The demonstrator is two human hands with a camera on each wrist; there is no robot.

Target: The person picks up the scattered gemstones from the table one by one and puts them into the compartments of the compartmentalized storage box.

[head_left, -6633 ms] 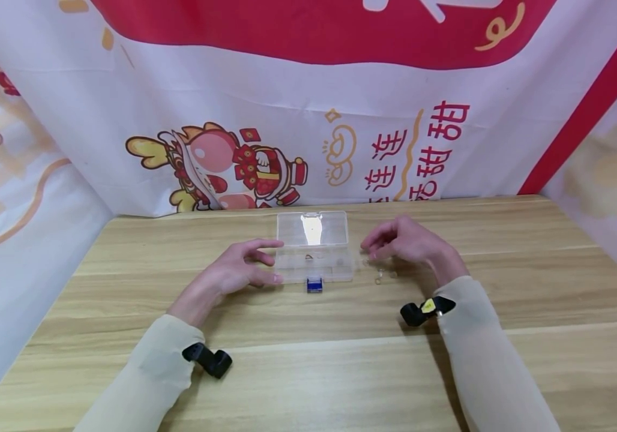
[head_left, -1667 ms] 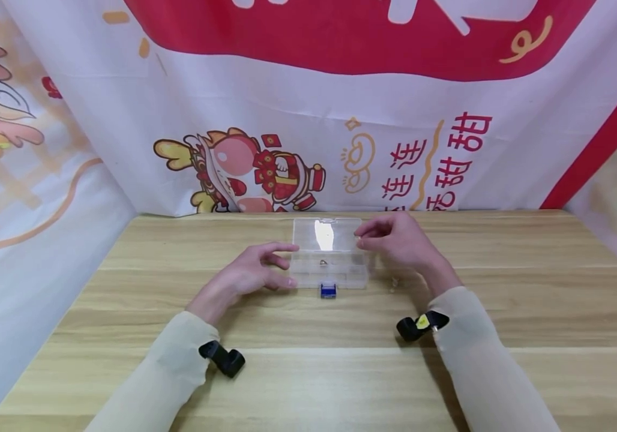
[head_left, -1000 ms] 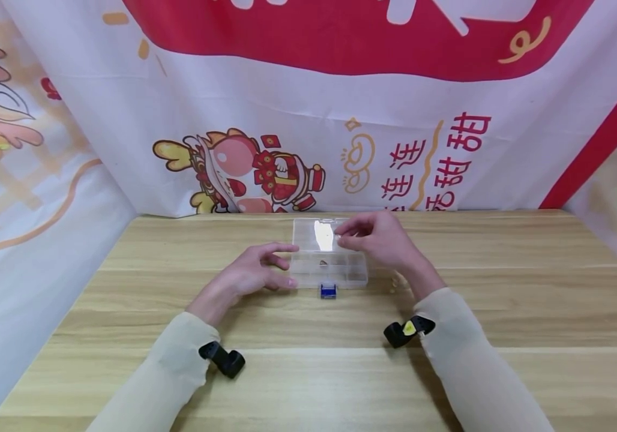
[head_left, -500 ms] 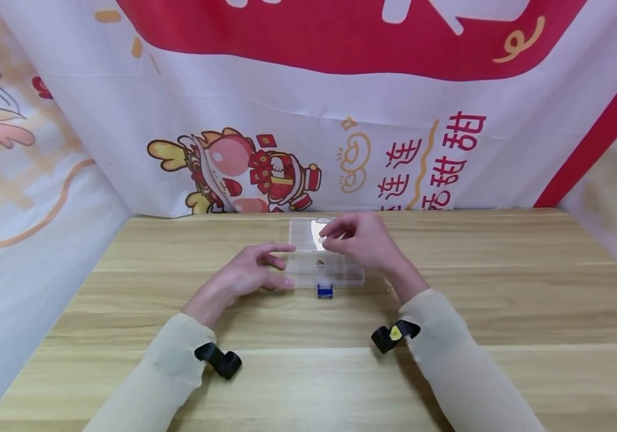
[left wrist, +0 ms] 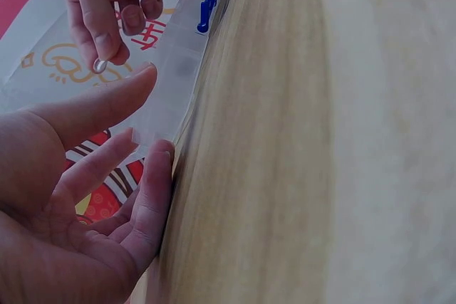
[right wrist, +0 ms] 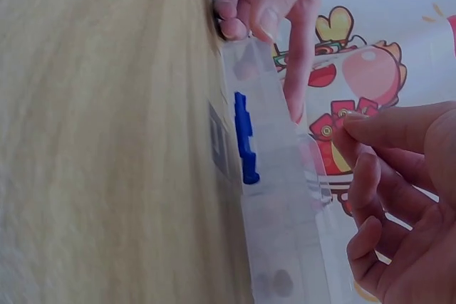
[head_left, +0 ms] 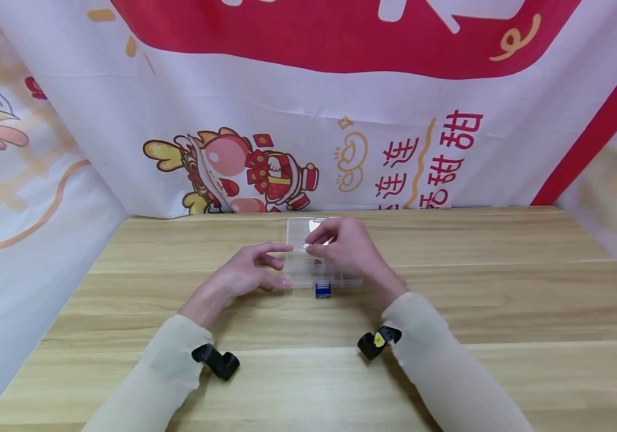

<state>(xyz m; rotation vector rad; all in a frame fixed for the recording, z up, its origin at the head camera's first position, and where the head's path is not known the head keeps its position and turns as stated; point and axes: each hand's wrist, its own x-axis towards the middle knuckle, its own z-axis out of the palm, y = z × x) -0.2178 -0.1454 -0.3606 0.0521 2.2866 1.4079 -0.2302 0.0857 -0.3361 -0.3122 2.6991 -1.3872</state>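
Observation:
A clear plastic compartment box (head_left: 299, 275) lies on the table with its lid (head_left: 296, 231) folded back and a blue latch (head_left: 323, 291) at its front. My left hand (head_left: 243, 273) rests at the box's left end, fingers relaxed and fingertips at its edge. Above the box, my right hand (head_left: 349, 246) pinches a small silvery ring (left wrist: 100, 66) between thumb and forefinger. A small brownish piece (head_left: 317, 261) shows inside a rear compartment, partly behind the right hand. Dark spots (right wrist: 283, 282) show through the box wall in the right wrist view.
The wooden table (head_left: 287, 372) runs back to a white printed cloth (head_left: 265, 90) hanging behind the box. Black wrist cameras sit on both sleeves, the left one (head_left: 216, 361) and the right one (head_left: 377, 342).
My right hand, earlier among small pieces on the table right of the box, has moved left over it with the ring. Those pieces are now hidden. The left hand stays at the box's end.

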